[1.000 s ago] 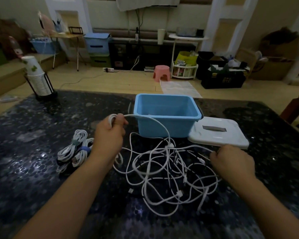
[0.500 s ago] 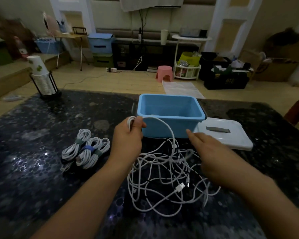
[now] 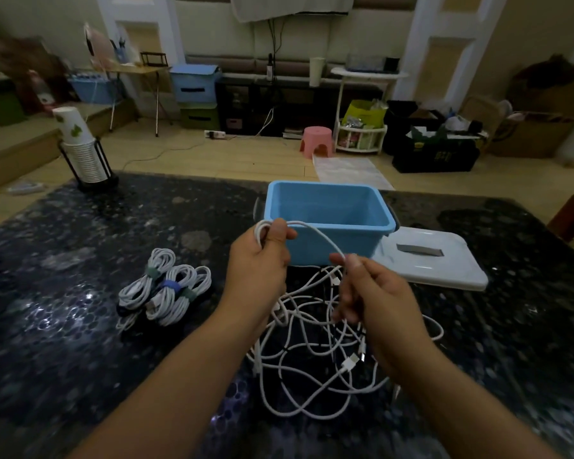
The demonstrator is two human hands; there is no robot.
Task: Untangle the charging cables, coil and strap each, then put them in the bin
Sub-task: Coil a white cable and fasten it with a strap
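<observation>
You are working at a big dark speckled table (image 3: 80, 326). The blue bin (image 3: 328, 223) sits in the middle at the far side, and I can see nothing inside it. Its white lid (image 3: 444, 270) lies flat on the table just to the right of it.

In front of the bin is the messy pile of white cables (image 3: 315, 369). The loops cross over each other many times, so I think a hard pull would only make the knots tighter.

To the left of the pile lie the coiled cables (image 3: 166, 289). They already have straps on and are not in the bin.

Your left hand (image 3: 259, 270) is up in front of the bin. Its thumb and fingers are curled around a few small loops of white cable (image 3: 315, 235). Your right hand (image 3: 375, 293) pinches that same cable between thumb and first finger, a little way along. The other fingers hang loosely bent.

You look to be coiling this one cable while it is partly in the pile. To do it well, let the cable slide softly through your right pinch. Bring it over to your left hand and lay each new loop the same size as the others. If it catches, stop and lift the loop that blocks it. Hold the loops firmly with your left thumb so they do not spring open. When the plug end comes free, put a strap around the middle.
</observation>
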